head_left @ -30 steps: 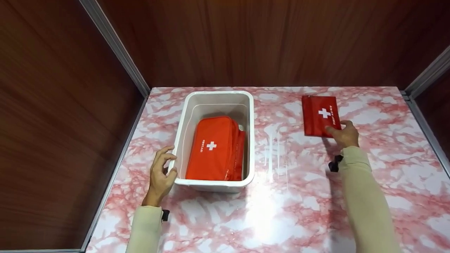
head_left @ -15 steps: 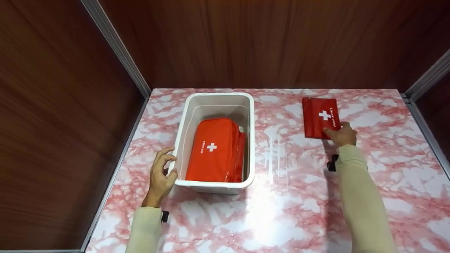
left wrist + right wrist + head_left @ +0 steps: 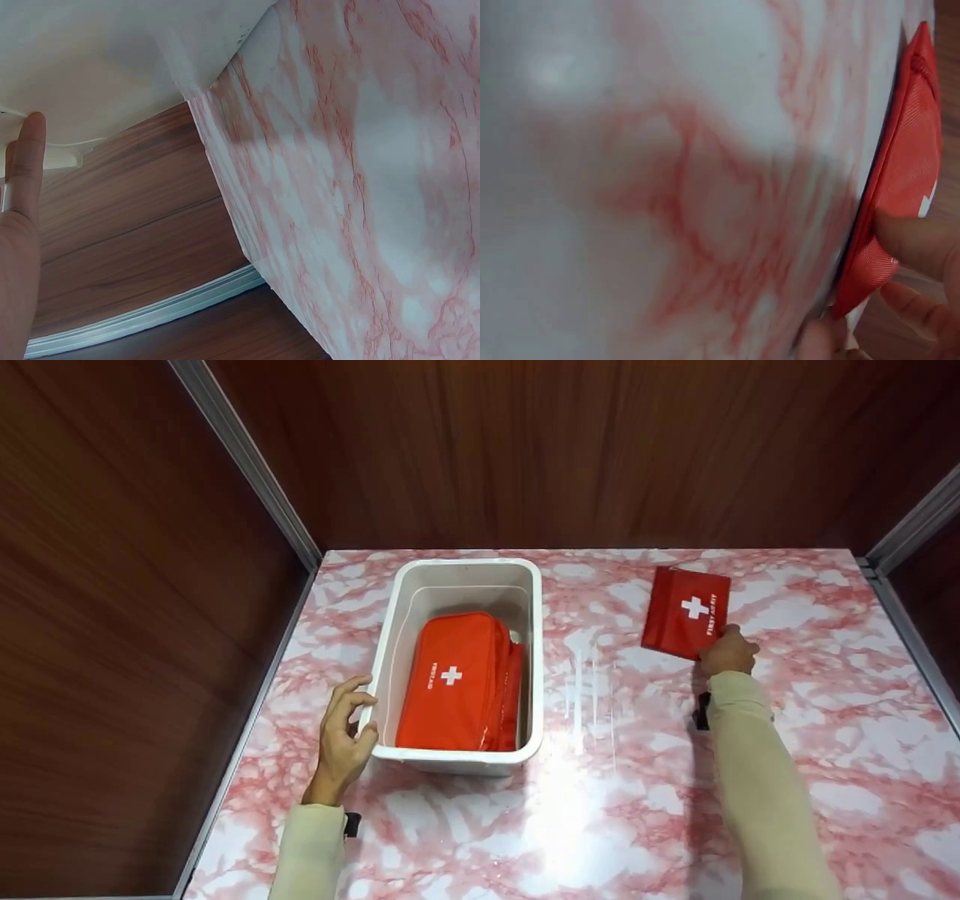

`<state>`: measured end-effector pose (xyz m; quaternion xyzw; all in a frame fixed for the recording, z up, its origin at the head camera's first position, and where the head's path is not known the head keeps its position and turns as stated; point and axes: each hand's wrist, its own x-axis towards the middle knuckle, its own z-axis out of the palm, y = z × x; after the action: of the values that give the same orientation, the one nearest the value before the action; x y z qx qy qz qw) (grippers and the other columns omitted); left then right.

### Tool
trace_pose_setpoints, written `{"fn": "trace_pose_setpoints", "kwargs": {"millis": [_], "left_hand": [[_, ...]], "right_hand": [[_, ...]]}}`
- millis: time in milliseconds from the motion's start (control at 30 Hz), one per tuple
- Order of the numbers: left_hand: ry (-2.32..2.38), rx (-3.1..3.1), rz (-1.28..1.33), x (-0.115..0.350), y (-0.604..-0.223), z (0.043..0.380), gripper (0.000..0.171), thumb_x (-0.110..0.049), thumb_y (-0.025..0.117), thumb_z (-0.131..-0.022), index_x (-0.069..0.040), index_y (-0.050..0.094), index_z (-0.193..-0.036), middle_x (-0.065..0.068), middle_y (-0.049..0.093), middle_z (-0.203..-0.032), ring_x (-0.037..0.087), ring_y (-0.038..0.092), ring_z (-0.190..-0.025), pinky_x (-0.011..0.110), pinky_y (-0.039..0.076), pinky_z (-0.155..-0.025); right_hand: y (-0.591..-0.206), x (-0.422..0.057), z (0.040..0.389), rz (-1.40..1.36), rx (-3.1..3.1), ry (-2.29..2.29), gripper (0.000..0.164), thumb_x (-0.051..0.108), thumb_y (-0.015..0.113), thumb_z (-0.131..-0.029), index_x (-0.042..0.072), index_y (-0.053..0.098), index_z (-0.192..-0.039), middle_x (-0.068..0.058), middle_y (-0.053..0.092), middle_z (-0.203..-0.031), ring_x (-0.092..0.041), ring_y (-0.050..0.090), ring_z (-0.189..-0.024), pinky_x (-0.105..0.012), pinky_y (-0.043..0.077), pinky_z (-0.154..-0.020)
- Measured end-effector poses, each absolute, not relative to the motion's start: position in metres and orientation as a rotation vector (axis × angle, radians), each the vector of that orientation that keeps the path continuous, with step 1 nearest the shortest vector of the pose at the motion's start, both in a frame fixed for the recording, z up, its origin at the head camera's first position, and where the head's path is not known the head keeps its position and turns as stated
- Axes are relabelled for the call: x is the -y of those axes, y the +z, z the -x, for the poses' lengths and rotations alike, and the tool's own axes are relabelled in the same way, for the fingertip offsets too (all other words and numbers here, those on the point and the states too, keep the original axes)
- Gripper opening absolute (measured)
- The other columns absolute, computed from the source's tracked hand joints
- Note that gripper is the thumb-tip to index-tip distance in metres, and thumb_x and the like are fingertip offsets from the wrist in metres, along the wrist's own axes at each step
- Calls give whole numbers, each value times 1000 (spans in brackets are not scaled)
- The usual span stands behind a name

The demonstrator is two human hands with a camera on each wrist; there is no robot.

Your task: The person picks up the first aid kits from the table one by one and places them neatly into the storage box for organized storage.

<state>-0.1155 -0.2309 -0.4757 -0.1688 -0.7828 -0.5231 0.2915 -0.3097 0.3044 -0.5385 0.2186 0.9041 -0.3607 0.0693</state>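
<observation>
My left hand (image 3: 341, 742) holds the left rim of a white plastic bin (image 3: 535, 660), fingers over the edge and thumb near the front corner. A finger against the bin's wall (image 3: 112, 67) shows in the left wrist view. Inside the bin lies a red first aid bag (image 3: 442, 705) with a white cross, over more red pouches (image 3: 511, 697) only partly seen. To the right, my right hand (image 3: 729, 652) pinches the near right corner of a flat red first aid kit pouch (image 3: 682, 611). The right wrist view shows my thumb on top of this pouch (image 3: 911, 150), fingers at its lower edge.
A pink and white marbled table (image 3: 630, 810) bears everything. Brown wood-grain panels (image 3: 525, 450) close off the back and left side, with metal strips (image 3: 247, 465) at the corners. Marbled tabletop lies between the bin and the pouch.
The red pouch has turned slightly clockwise, its far edge shifting right. My right hand has moved a little left and now curls further round its corner. My left hand and the bin stay put.
</observation>
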Motion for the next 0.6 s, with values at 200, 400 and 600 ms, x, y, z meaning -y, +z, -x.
{"fn": "trace_pose_setpoints", "kwargs": {"millis": [200,400,600], "left_hand": [[-1422,2094,436,230,-476,116,28,15,49,-64,14,57,-91,36,54,-120,38,55,-106,12,38,-53],[-1399,2096,441,230,-476,116,28,14,50,-64,13,58,-91,35,55,-119,29,56,-102,15,26,-46],[-1398,2075,458,230,-477,116,29,16,49,-64,15,57,-91,37,54,-118,31,56,-106,13,39,-58]], "right_hand": [[-544,-311,309,-591,-2750,-1245,63,4,53,-88,-11,30,-145,-35,45,-141,-48,45,-123,-57,39,-105],[-546,-316,309,-589,-2681,-1616,60,-2,56,-86,-7,39,-143,-30,57,-123,-21,58,-92,-29,50,-79],[-532,-312,299,-712,-2124,-2221,53,-9,50,-89,10,38,-137,-12,55,-109,-11,66,-75,-31,59,-68]]}}
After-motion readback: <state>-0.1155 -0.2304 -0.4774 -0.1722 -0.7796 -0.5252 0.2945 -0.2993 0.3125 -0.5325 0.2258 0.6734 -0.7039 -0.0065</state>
